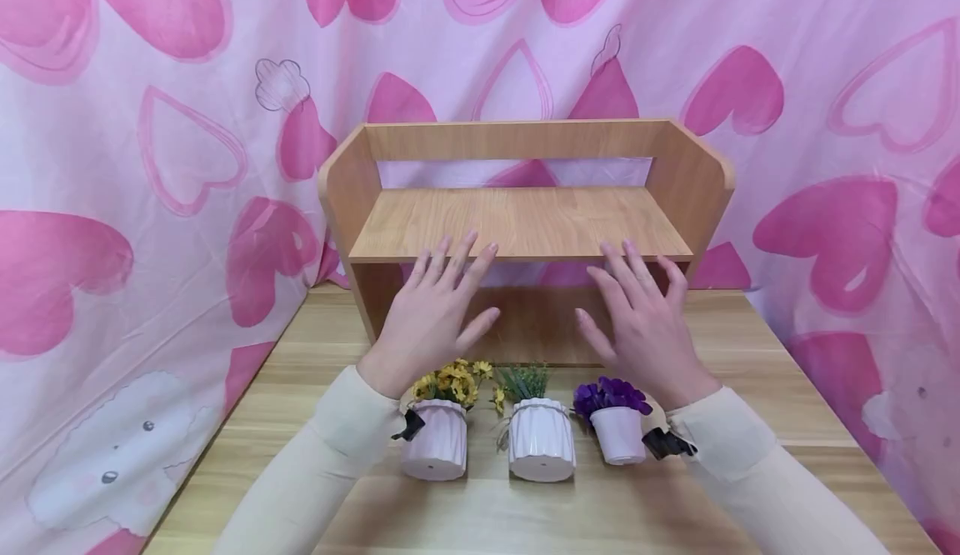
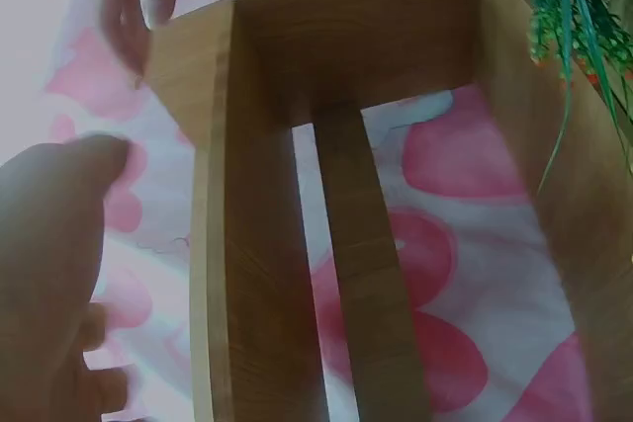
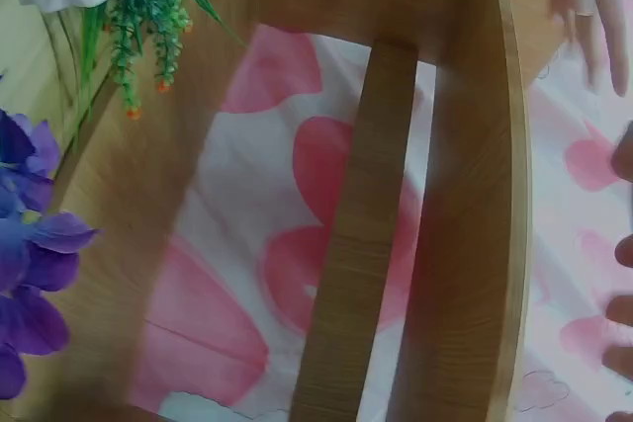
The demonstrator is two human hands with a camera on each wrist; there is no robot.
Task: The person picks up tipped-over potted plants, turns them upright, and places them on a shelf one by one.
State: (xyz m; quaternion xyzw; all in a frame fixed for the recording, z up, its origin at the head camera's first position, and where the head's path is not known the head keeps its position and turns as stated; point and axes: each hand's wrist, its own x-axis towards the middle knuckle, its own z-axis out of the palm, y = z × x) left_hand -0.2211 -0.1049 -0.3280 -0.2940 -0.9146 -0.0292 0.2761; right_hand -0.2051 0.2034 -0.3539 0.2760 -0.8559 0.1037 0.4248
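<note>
A two-level wooden desk shelf point(image 1: 517, 222) stands at the back of the table. In the head view my left hand point(image 1: 435, 313) reaches out in front of its left half, fingers spread and nothing held. My right hand point(image 1: 645, 330) does likewise before the right half, fingers loosely bent. Whether either hand touches the board's front edge cannot be told. Below the hands stand three white pots: one with yellow flowers point(image 1: 452, 382) at left, one with a green plant point(image 1: 525, 380) in the middle, one with purple flowers point(image 1: 613, 395) at right.
The pots stand in a row on the wooden table point(image 1: 465, 522), in front of the shelf's lower opening point(image 1: 525, 322). A pink heart-patterned curtain point(image 1: 112, 288) hangs behind and at both sides. Dark straps point(image 1: 670, 443) circle both wrists.
</note>
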